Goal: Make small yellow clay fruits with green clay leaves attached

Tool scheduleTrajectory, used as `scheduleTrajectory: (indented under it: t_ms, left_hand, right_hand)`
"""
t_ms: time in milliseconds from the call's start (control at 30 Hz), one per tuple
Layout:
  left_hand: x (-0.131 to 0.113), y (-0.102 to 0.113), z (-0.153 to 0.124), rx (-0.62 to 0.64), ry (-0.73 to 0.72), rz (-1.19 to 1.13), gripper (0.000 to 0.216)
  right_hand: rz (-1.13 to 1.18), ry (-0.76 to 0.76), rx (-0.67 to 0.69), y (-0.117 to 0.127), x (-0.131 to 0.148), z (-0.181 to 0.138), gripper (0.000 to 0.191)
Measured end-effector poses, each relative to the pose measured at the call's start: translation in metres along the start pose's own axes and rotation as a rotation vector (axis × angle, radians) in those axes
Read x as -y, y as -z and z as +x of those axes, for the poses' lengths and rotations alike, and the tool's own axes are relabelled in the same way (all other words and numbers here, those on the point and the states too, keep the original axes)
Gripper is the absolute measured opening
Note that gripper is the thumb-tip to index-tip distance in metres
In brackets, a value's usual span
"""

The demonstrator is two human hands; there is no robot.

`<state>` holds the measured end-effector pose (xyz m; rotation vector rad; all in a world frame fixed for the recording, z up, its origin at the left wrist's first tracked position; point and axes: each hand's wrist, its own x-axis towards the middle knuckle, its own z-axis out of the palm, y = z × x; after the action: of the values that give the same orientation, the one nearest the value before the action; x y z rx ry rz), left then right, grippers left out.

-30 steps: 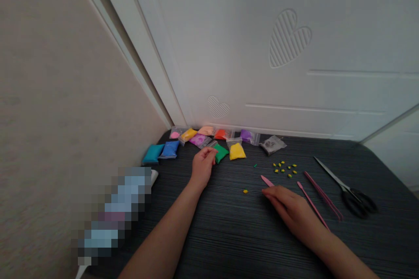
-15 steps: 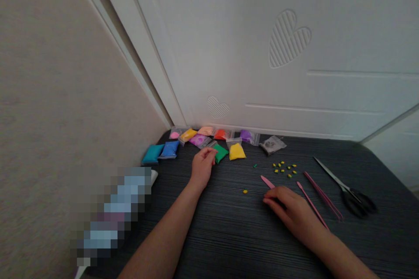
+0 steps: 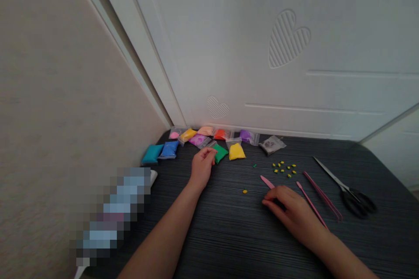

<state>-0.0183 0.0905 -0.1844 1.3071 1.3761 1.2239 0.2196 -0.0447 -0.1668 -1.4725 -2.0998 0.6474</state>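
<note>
My left hand (image 3: 202,168) rests on the dark table with its fingers curled together, beside a small bag of green clay (image 3: 220,153). Whether its fingertips touch that bag or hold anything cannot be made out. The thumb and fingertips of my right hand (image 3: 290,209) come together in a pinch; what is between them is hidden. A pink modelling knife (image 3: 266,181) pokes out from beneath this hand, its rear part covered. Between the hands lies one tiny yellow-and-green piece (image 3: 245,191), with a green scrap (image 3: 255,165) farther back. Several similar yellow-and-green pieces (image 3: 282,171) form a loose group beyond my right hand.
Right of my right hand lie a thin pink tool (image 3: 310,202), pink tweezers (image 3: 322,195) and black-handled scissors (image 3: 343,188). Several clay bags, including a yellow one (image 3: 236,151) and a blue one (image 3: 169,149), line the back. A blurred-out object (image 3: 111,213) stands at left.
Almost nothing differs. The view has shifted very slightly, and my right fingertips sit a touch farther left; both hands otherwise keep their places.
</note>
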Motion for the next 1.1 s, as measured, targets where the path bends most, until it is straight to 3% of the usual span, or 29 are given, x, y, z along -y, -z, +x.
scheduleTrajectory:
  t_ms: [267,500,1100]
  left_hand:
    - [0.0004,0.0003,0.0002,0.006,-0.006,-0.003,0.017]
    - [0.0008,0.0003,0.0001,0.013,-0.014,0.003,0.018]
    - [0.0022,0.0013,0.0005,0.023,-0.027,0.008,0.018]
  right_hand:
    - [-0.014,-0.008,0.023,0.003,0.0033,-0.0002,0.018]
    - [-0.01,-0.004,0.024,0.0004,-0.0013,-0.0004,0.01]
    - [-0.005,0.01,0.028,0.0011,-0.0001,0.0003,0.011]
